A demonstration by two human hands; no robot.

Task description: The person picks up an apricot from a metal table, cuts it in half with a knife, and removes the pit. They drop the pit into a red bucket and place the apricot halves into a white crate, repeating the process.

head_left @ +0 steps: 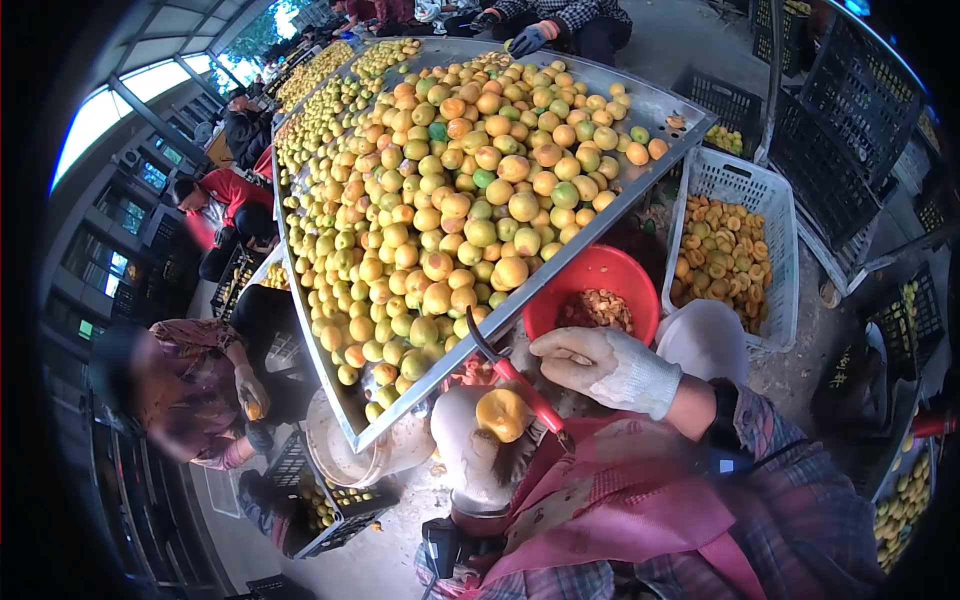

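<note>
My left hand (468, 450), in a pale glove, is closed around a yellow-orange apricot (503, 414) in front of my apron. A tool with a red handle (535, 400) and a dark hooked blade (477, 333) slants past this apricot, its tip overlapping the table edge. My right hand (605, 372), also gloved, has its fingers stretched out, with nothing visible in it. It is at the near rim of a red bowl (572, 268), where a heap of brownish pits (597, 308) lies. Whole apricots (450, 200) cover the metal-edged table (530, 300) ahead.
A white crate (780, 235) with cut apricots stands right of the bowl. Below the table's near corner is a whitish bucket (340, 440). Co-workers (190, 380) sit along the left; a gloved co-worker's hand (533, 38) rests at the far edge. Black crates (860, 80) stack at right.
</note>
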